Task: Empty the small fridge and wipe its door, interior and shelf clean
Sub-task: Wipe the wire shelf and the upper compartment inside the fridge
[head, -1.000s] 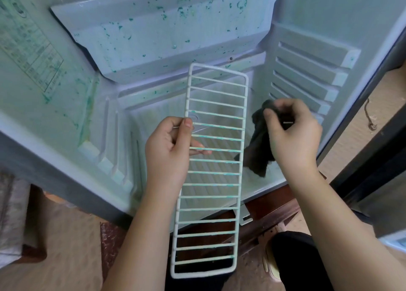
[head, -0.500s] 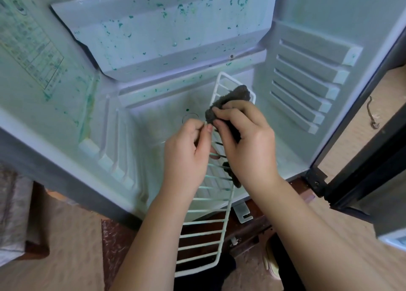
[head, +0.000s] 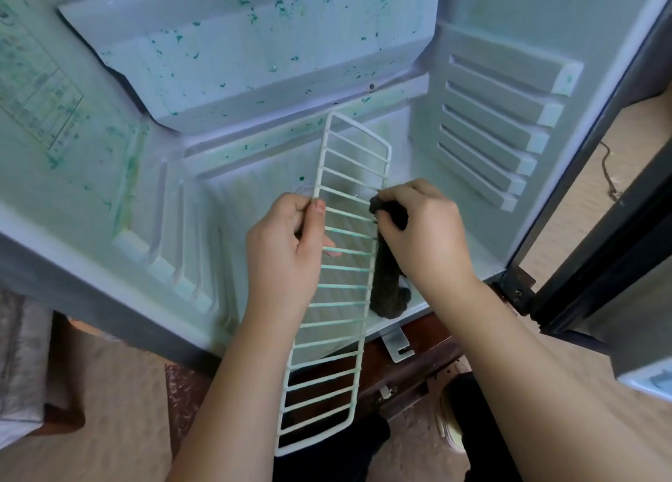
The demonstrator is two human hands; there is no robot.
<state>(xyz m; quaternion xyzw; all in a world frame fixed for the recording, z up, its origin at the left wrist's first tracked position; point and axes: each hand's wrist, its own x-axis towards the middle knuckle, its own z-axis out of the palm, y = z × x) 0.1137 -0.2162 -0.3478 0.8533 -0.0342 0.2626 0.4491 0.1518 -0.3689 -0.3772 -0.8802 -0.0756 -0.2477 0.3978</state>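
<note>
The wire shelf is held before the open fridge, its long axis running from the person's lap up into the cavity. The left grip pinches its left rail, thumb on top. The right grip bunches a dark cloth against the right rail, directly opposite. Greenish rungs lie between and below both grips, so the wipe likely runs toward the near end

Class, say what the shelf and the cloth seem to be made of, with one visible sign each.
The shelf looks like metal wire with a white coating, likely: thin stiff rods, smooth, green-stained. The cloth looks like dark soft fabric: it hangs limp and bunches.
</note>
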